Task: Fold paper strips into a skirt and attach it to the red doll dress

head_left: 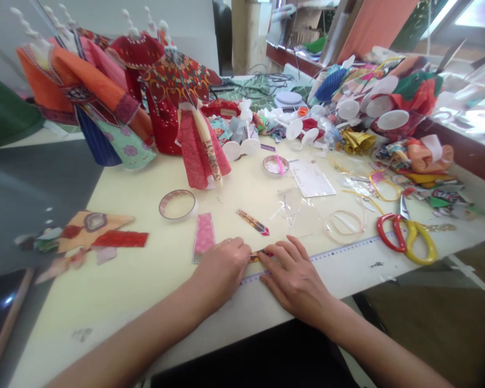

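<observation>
A small dark patterned fabric strip [254, 257] lies between my hands near the table's front edge. My left hand [224, 267] has its fingers curled and pressed together on the strip's left end, hiding that part. From the other side, my right hand [293, 272] rests on the strip with fingers stretched and apart, fingertips touching its right end. Just beyond lies a similar patterned strip [252, 222] with a pointed red tip. A pink fabric piece [204, 234] sits beside my left hand. Under and beside my hands runs a ruler marking [335, 252] along the table.
Red-and-yellow-handled scissors [406, 240] lie at right. A tape roll [178, 205] and fabric scraps [97, 229] are at left. Dressed doll figures [194, 91] stand at the back left. Heaped doll parts and cloth [372, 99] fill the back right.
</observation>
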